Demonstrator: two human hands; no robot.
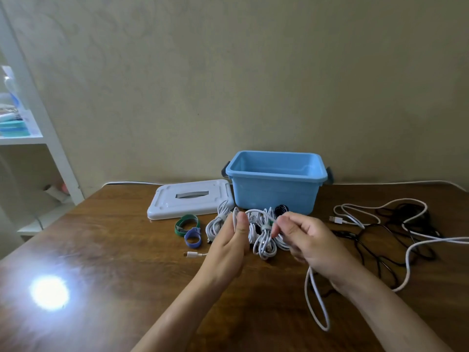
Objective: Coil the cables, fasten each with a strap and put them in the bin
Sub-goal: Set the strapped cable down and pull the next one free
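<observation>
My left hand (232, 240) pinches a loop of a white cable (314, 298) between thumb and fingers. My right hand (302, 237) grips the same cable a little to the right; its slack hangs in a long loop below my right wrist. Behind my hands lie several coiled white cables (264, 240) with straps round them, and a black coil (281, 209) beside the bin. The open blue bin (275, 194) stands at the back of the table. A green strap (185, 224) and a blue strap (193, 237) lie to the left.
The bin's white lid (189, 199) lies flat to its left. Loose black cables (385, 240) and another white cable (355, 219) with a USB plug sprawl on the right. A white shelf unit (33, 138) stands left of the wooden table (114, 250).
</observation>
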